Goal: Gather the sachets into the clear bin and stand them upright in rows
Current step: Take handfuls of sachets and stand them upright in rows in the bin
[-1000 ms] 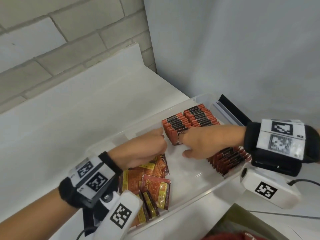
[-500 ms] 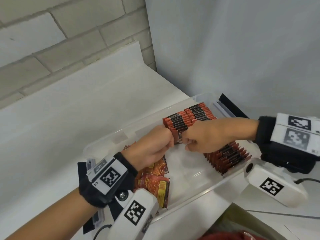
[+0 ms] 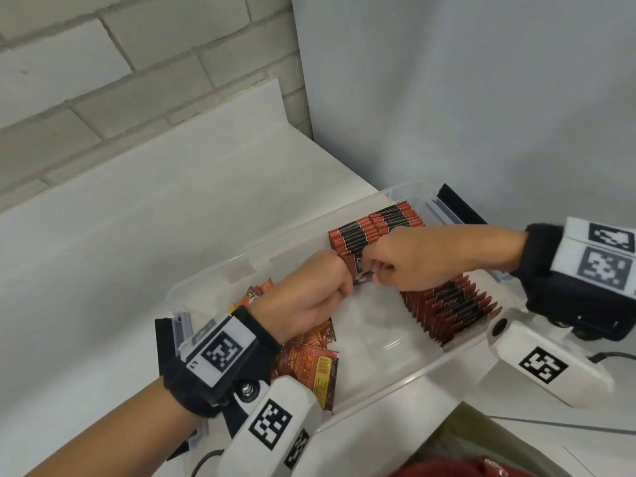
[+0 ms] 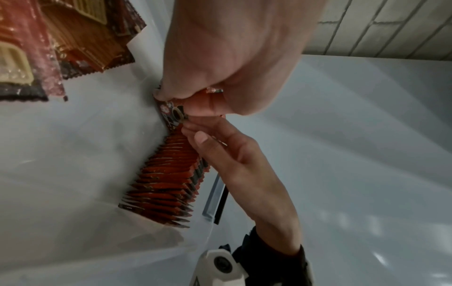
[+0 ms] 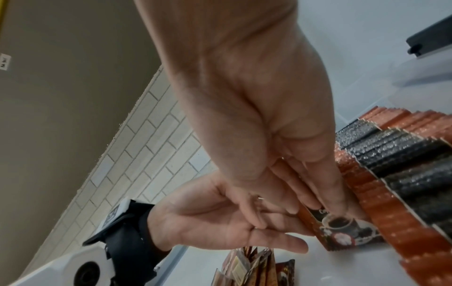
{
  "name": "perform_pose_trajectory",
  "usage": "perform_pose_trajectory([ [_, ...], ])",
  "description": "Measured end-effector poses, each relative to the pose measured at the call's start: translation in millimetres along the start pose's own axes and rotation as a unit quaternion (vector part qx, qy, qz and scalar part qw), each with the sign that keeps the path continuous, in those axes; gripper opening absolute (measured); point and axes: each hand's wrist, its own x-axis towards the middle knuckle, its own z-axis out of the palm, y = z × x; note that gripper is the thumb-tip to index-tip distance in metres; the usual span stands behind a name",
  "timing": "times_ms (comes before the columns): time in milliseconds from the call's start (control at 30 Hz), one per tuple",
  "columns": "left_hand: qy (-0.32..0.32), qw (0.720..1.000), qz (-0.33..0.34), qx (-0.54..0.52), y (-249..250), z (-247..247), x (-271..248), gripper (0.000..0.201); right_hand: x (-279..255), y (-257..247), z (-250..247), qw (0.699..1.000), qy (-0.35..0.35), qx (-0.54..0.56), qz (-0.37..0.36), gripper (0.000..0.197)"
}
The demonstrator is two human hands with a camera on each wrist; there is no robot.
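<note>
The clear bin (image 3: 371,332) lies on a white counter. Red-and-black sachets stand upright in two short rows (image 3: 375,228) at its far end and in a longer row (image 3: 451,311) along its right side. Loose sachets (image 3: 309,366) lie flat in the near left corner. My left hand (image 3: 347,284) and right hand (image 3: 375,270) meet at the front of the far row, both pinching one upright sachet (image 3: 359,270) with a coffee-cup picture (image 5: 342,230). In the left wrist view my left fingertips (image 4: 171,94) curl onto that sachet (image 4: 171,112), with the right thumb (image 4: 200,137) just below.
A brick wall (image 3: 103,98) backs the counter (image 3: 172,218), and a grey wall (image 3: 481,98) closes the right side. Black latches sit at the bin's far end (image 3: 457,204) and near left end (image 3: 165,339). A dark red and olive object (image 3: 481,466) lies below the counter edge.
My left hand has come up from the loose pile to the front of the far row. Both hands have closed in on the front sachet.
</note>
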Motion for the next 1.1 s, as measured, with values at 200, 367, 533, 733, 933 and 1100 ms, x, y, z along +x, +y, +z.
perform_pose_trajectory([
  [200, -0.009, 1.000, -0.007, 0.010, -0.7, 0.8, -1.5, 0.043, -2.4, -3.5, -1.3, 1.000, -0.007, 0.003, -0.001, 0.028],
  [367, 0.003, 0.999, -0.024, 0.029, 5.3, -9.3, -6.9, 0.041, -4.5, -6.5, -6.4, 1.000, -0.024, -0.001, 0.001, 0.031],
  [533, -0.045, 0.980, 0.010, 0.195, 20.5, -49.0, -17.4, 0.051, -10.4, -13.1, -15.0, 0.995, -0.048, 0.082, -0.012, 0.027],
  [733, -0.119, 0.755, 0.065, 0.641, 38.9, -79.6, -45.2, 0.041, -1.2, -47.9, -2.9, 0.977, -0.112, 0.176, -0.046, 0.039],
  [933, -0.159, 0.692, -0.028, 0.704, 26.4, -78.5, -61.7, 0.068, 10.6, -73.3, 23.7, 0.967, -0.166, 0.192, -0.022, 0.058],
  [1100, -0.163, 0.637, -0.058, 0.751, 1.3, -75.1, -59.9, 0.094, 19.6, -81.7, 33.7, 0.960, -0.164, 0.227, 0.007, 0.070],
])
